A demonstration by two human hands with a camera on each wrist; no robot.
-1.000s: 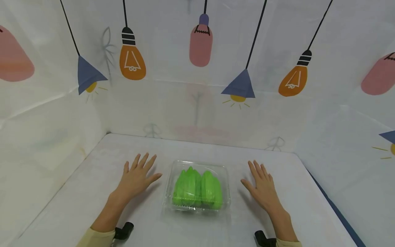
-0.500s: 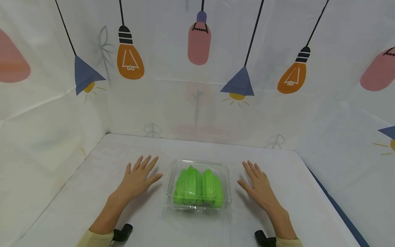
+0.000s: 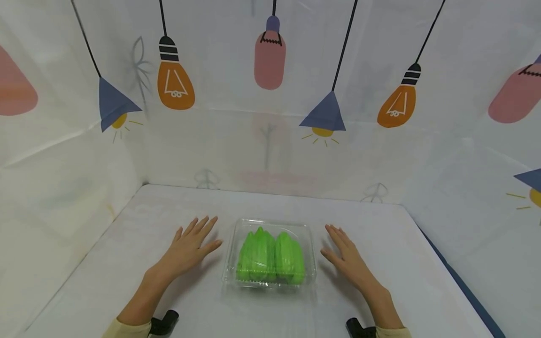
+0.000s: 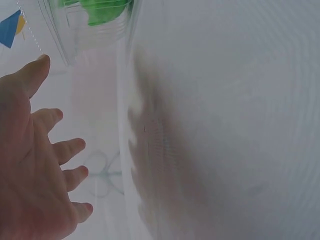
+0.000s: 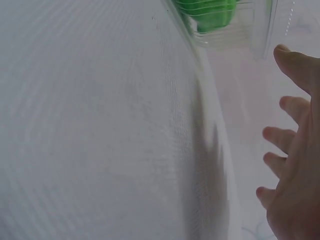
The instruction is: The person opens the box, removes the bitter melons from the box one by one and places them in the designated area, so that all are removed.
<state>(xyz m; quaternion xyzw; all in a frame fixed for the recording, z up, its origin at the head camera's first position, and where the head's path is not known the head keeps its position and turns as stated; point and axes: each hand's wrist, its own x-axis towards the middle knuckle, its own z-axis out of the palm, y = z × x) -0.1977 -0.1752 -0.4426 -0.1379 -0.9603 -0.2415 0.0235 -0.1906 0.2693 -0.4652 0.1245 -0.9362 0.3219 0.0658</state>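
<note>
A clear plastic clamshell box lies closed on the white table, with bright green ribbed pieces inside that look like star fruit. Left of the box my left hand hovers above the table, fingers spread and holding nothing. My right hand is raised on the other side, fingers extended, also holding nothing. Both hands are apart from the box. In the left wrist view the thumb is nearest the box's edge; the right wrist view shows the right thumb likewise.
A white table stretches around the box. White sheeting printed with lamps and bulbs hangs behind and at both sides. A black camera mount sits at the left wrist, another mount at the right wrist.
My right hand has moved left, closer to the box. My left hand has lowered slightly. The box stays in place; the head view has shifted a little.
</note>
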